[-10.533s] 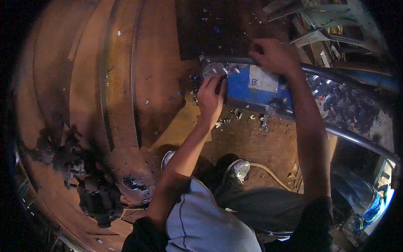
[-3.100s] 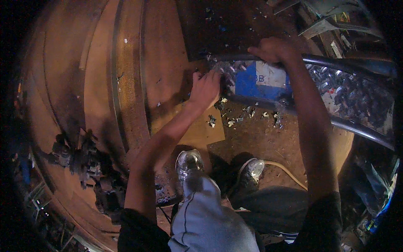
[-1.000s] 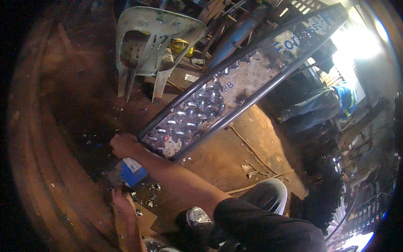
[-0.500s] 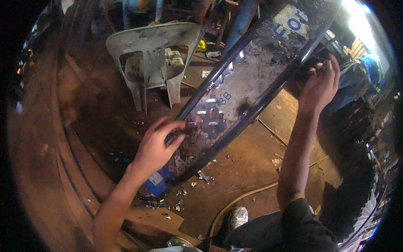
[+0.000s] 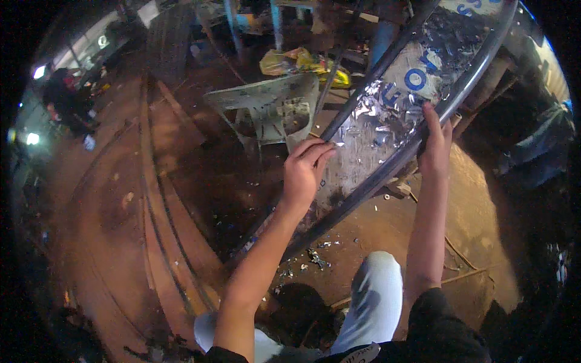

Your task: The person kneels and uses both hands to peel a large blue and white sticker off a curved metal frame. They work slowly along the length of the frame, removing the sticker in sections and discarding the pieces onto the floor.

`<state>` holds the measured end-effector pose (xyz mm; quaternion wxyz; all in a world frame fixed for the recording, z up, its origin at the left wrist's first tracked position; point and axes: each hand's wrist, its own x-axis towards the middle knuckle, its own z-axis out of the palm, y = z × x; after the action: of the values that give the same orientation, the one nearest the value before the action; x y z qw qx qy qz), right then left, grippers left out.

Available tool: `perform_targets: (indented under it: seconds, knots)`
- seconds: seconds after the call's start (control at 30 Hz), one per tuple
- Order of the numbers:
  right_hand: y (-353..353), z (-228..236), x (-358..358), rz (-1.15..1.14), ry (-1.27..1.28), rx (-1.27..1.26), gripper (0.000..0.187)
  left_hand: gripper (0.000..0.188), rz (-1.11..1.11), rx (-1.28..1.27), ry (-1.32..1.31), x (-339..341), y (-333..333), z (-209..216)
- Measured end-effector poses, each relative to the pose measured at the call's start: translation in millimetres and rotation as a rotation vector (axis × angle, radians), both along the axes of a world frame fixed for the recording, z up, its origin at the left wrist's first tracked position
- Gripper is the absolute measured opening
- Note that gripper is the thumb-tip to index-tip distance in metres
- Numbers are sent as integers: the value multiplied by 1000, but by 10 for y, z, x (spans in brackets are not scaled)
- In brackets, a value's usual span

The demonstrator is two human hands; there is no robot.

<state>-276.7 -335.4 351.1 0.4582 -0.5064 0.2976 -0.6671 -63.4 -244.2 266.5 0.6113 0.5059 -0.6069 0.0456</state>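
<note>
Head cam has us looking down at a brown floor (image 5: 478,233), with a long metal panel (image 5: 369,160) slanting across it from lower left to upper right. That panel's the thing we've got our hands on: a dark left rail (image 5: 387,62) and right rail (image 5: 366,190) down its sides, worn pale covering and big blue lettering up top, shiny metal showing between. Pale plastic chair (image 5: 266,100) sits off past its left side, and behind that there's some crumpled yellow plastic (image 5: 302,60). Our left grip (image 5: 330,148) is at the left rail, fingertips drawn together, but we honestly can't tell if anything's pinched in there. Right grip (image 5: 431,115) lies over the right rail, thumb up; fingers are partly hidden, so no telling if it's clamped. Smallest stuff: little scraps (image 5: 318,260) scattered on the floor beside the panel.
</note>
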Motion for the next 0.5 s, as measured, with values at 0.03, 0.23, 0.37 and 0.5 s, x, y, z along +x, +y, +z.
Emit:
perform_targets:
  seconds: [0.03,0.23,0.37,0.5]
  knots:
    - [19,6,8,-3,3,31,42,16,28,14,-13,-1,-3,5]
    - [-9,-28,0,-41,53,12,37,11,146,94,-203,-8,-33,21]
    - [-8,-37,8,-17,28,11,36,14,210,178,-295,-65,-56,26]
    - [23,-55,26,-38,-18,43,35,20,193,271,-246,-104,-75,17]
